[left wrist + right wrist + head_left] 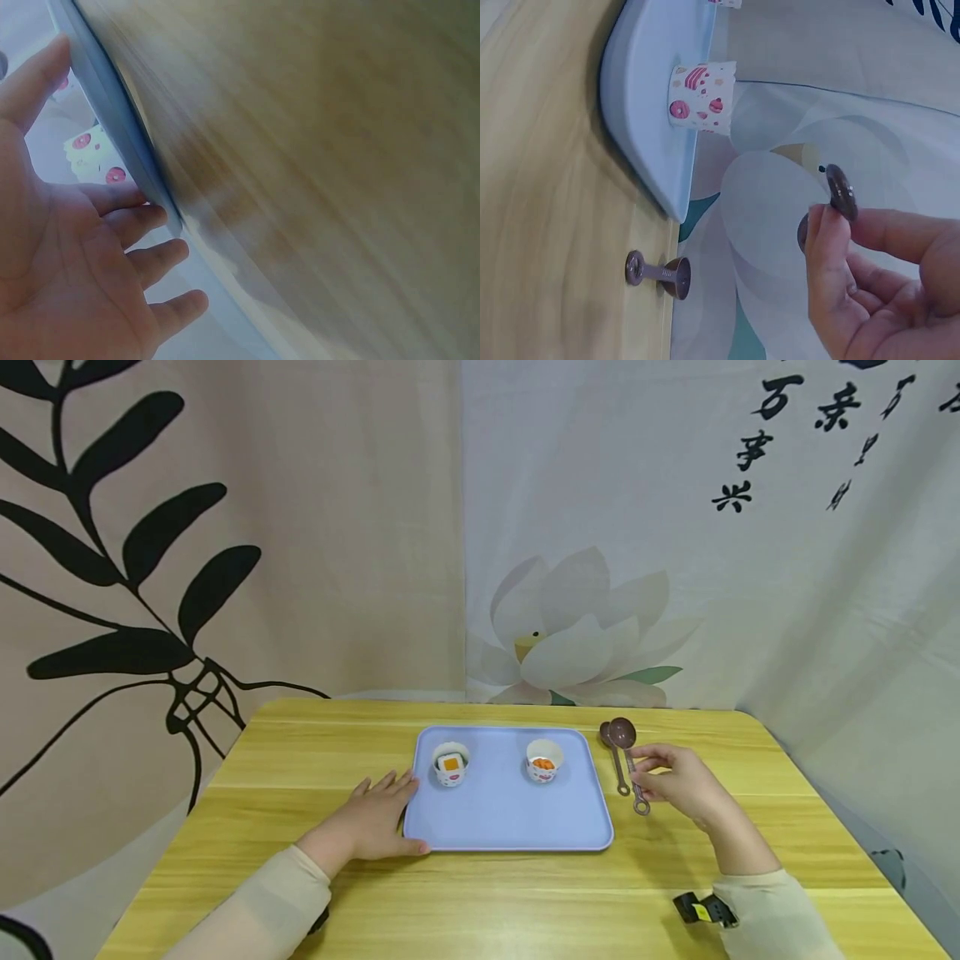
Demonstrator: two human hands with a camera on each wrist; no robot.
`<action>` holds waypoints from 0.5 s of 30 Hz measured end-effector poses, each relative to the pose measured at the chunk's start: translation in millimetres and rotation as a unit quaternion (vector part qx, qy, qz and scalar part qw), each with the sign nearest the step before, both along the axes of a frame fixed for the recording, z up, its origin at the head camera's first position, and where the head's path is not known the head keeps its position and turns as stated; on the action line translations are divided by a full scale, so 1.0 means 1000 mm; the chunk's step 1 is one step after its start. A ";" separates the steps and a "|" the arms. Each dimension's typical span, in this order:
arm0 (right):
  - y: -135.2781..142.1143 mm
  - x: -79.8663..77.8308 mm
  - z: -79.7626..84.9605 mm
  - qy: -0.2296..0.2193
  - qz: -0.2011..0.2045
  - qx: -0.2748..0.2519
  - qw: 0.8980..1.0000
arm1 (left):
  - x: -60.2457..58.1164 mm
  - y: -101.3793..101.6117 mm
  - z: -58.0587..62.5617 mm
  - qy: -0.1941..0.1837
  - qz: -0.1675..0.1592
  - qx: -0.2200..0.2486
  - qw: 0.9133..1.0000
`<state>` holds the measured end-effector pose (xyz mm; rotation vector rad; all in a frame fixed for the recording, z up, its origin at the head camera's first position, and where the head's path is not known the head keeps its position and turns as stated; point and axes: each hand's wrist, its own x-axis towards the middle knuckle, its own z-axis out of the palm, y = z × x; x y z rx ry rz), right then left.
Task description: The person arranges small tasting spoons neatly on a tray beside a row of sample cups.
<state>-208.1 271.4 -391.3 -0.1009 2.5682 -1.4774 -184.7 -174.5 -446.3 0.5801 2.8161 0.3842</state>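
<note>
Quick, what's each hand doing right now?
Left hand: open, touching the blue tray.
Right hand: closed, pinching a brown spoon by its handle.

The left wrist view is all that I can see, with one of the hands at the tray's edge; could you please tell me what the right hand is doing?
Observer: The right hand pinches a brown spoon by its handle.
Operator: Thank you; might there be another one nearby?
Observer: Yes, a second brown spoon lies on the table, just to the right of the tray.
Operator: Could you also kindly tell me what is inside the printed cup nearer to that hand?
Observer: It holds small orange pieces.
</note>
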 end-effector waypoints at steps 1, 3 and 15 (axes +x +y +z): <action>-0.001 0.000 0.000 0.001 0.000 -0.003 1.000 | 0.000 0.000 0.000 0.000 0.001 -0.001 1.000; -0.003 0.000 0.000 0.003 0.002 -0.009 1.000 | -0.001 0.000 -0.001 0.000 0.001 0.000 1.000; -0.018 -0.002 0.002 0.008 0.005 -0.026 1.000 | 0.000 0.000 0.000 -0.003 0.003 0.005 1.000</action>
